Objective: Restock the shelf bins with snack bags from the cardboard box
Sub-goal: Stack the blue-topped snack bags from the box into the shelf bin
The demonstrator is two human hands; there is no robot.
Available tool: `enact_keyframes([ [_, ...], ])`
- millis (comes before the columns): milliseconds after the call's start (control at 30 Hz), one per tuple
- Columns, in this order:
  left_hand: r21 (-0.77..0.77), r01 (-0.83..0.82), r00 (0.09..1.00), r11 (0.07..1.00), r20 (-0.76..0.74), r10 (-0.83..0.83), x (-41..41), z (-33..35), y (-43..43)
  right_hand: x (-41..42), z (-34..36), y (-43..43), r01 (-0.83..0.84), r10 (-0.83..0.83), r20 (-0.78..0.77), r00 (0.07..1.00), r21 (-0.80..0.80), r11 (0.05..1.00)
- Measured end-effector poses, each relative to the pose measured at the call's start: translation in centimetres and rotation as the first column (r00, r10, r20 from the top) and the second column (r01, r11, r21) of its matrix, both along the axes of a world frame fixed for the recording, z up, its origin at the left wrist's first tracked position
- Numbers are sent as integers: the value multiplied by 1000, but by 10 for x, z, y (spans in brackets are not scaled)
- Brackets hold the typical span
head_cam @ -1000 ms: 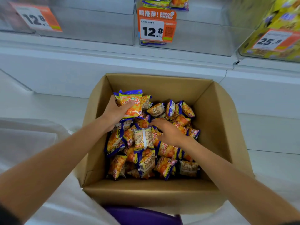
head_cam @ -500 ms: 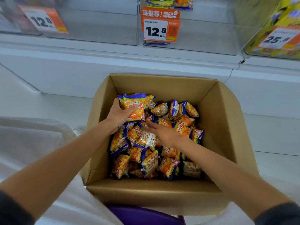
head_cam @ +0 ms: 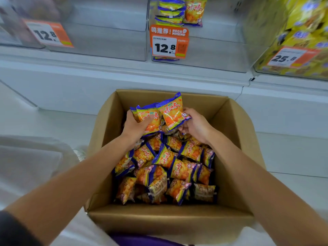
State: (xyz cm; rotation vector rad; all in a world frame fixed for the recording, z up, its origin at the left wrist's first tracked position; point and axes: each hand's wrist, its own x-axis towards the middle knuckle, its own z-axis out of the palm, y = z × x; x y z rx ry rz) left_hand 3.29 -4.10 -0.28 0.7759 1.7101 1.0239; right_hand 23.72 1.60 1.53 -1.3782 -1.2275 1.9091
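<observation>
Shelf [head_cam: 124, 68] | left hand [head_cam: 136, 127] grips snack bags [head_cam: 150, 118] over cardboard box [head_cam: 170, 221] | right hand [head_cam: 197, 126] pinches neighbouring bag [head_cam: 173, 112]

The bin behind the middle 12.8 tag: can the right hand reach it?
Probably yes: the bin stands just beyond the cardboard box, ahead of the right hand holding a snack bag, nothing between them.

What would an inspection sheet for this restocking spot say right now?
Surface: pale floor around the cardboard box.
Job's things: box open, heaped with snack bags; middle bin holds few bags.
Clutter: nothing seen.
Hands: left hand grips a bunch of bags; right hand holds a raised bag beside it.
Cables: nothing seen.
Surroundings: price tag reading 12.8; right bin full of yellow packs.
</observation>
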Motion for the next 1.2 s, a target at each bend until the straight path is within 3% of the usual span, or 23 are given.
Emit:
enact_keyframes([
  [100,18,-9,998,1000,65,8,15,9,4,-6,17,-4,-116,116,24,993,-16,993],
  [200,32,-27,997,999,70,25,20,16,7,-8,28,-3,-150,141,87,986,107,983],
  [333,30,-4,992,1000,123,0,16,29,11,-3,39,1,-66,49,91,995,198,978],
  [567,139,145,987,980,47,-153,40,76,26,-4,72,12,93,-97,33,995,124,988],
  [833,284,129,981,950,102,-164,74,146,66,15,135,30,100,-78,-151,985,140,985],
  [1100,386,272,961,882,-158,-227,96,213,133,35,198,85,134,-70,-273,959,221,966],
  [1200,318,408,892,856,-341,-298,93,225,174,42,208,120,155,-77,-281,957,267,951],
])
